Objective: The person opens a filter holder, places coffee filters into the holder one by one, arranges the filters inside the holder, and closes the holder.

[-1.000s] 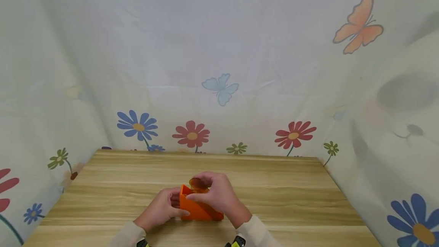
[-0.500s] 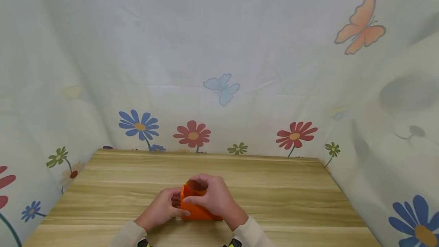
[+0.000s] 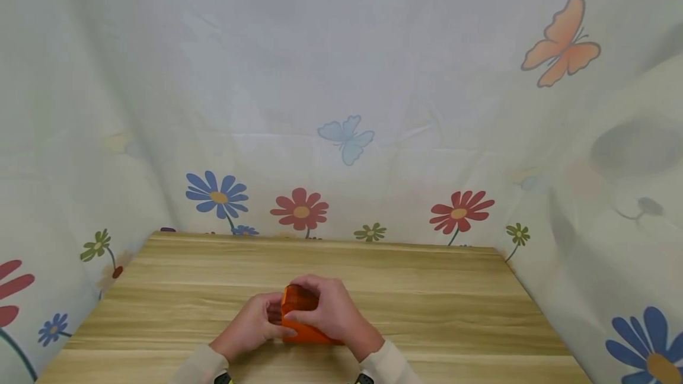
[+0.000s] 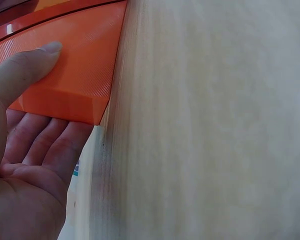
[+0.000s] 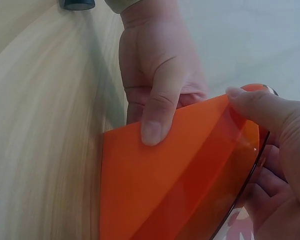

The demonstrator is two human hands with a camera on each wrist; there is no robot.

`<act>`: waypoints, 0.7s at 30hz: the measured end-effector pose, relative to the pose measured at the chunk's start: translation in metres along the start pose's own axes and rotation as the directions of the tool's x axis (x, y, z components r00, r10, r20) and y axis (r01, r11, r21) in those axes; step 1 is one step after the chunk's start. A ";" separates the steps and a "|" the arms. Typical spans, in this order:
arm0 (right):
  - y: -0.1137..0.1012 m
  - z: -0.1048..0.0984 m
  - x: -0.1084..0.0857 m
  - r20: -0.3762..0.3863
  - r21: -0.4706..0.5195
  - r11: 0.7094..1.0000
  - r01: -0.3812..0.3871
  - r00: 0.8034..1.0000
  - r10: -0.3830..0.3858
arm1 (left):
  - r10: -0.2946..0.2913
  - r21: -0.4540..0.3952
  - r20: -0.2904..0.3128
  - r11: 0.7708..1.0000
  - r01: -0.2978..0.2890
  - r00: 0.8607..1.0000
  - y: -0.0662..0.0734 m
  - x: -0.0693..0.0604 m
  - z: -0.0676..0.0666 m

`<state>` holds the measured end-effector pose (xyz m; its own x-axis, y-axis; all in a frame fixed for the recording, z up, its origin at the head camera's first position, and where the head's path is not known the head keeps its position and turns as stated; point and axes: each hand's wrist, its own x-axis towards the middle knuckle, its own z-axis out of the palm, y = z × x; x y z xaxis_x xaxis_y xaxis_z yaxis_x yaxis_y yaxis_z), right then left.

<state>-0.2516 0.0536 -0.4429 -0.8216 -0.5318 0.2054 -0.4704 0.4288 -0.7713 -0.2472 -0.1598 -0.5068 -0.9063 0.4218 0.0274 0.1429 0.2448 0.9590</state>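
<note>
An orange plastic box [image 3: 308, 335] with a slanted top stands on the wooden table in the head view. Its see-through amber lid [image 3: 302, 297] lies down over the slanted opening. My left hand [image 3: 249, 326] grips the box's left end, thumb on the near face and fingers behind, as the left wrist view shows on the ribbed orange side [image 4: 85, 65]. From the right, my right hand [image 3: 337, 308] clasps the lid and box together. In the right wrist view its thumb presses the orange top corner, while its fingers reach behind the amber lid [image 5: 230, 175].
The wood-grain table [image 3: 427, 289] stretches out around the box. Behind it hangs a pale curtain [image 3: 405, 76] printed with flowers and butterflies, which also runs along both sides. Cream sleeves [image 3: 389, 363] and dark wrist straps show at the bottom of the head view.
The amber lid stood raised above the box one second ago. My right hand has brought it down and leftward onto the opening. The left hand has kept its hold in place.
</note>
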 end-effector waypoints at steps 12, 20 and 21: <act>0.034 -0.013 -0.016 0.064 0.046 0.997 -0.058 0.996 0.056 | -0.007 0.018 -0.011 1.000 0.007 1.000 0.000 0.000 0.001; 0.060 -0.030 -0.036 0.081 0.051 0.994 -0.095 0.993 0.091 | -0.005 -0.002 -0.003 1.000 0.005 1.000 0.002 -0.002 0.002; 0.062 -0.031 -0.038 0.080 0.050 0.995 -0.088 0.993 0.084 | -0.005 -0.001 -0.004 1.000 0.005 1.000 0.002 -0.002 0.002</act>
<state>-0.2596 0.1232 -0.4796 -0.8299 -0.5505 0.0913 -0.3797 0.4372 -0.8153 -0.2442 -0.1582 -0.5058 -0.9086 0.4169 0.0242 0.1385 0.2461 0.9593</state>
